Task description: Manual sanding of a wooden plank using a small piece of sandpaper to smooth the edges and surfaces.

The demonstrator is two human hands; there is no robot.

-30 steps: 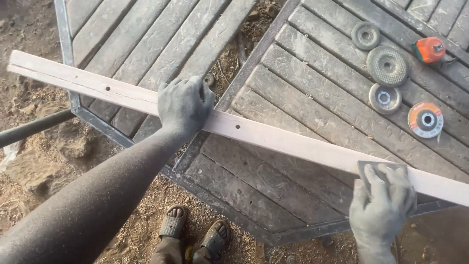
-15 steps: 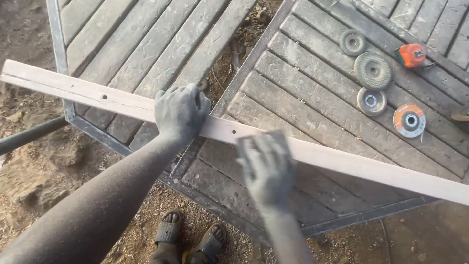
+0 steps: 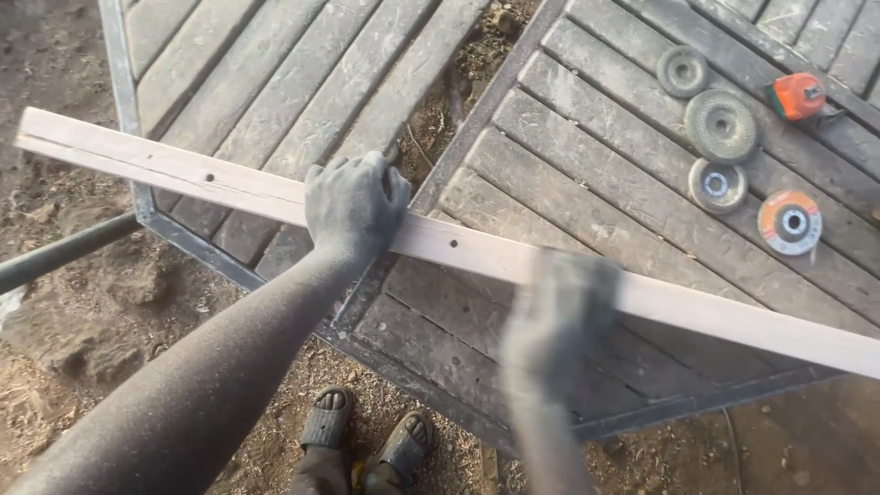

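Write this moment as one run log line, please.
left hand: gripping pale wooden plank | right hand: blurred over plank | plank: across slatted tabletops

Bare slats beside right hand point(image 3: 559, 321), grinding discs point(image 3: 721, 126), tape measure point(image 3: 796, 95) far right

1. Two slatted tables stand side by side on dirt ground point(image 3: 82, 302): a left table point(image 3: 229, 73) and a right table point(image 3: 587, 211), each of grey planks in a dark metal frame.
2. A long pale plank point(image 3: 211, 183) lies across both, running from far left to near right.
3. On the right table, far right, lie three grey discs point(image 3: 721, 126) in a row and an orange-rimmed disc point(image 3: 789, 222) nearest.
4. An orange tape measure point(image 3: 796, 95) lies just right of the discs.
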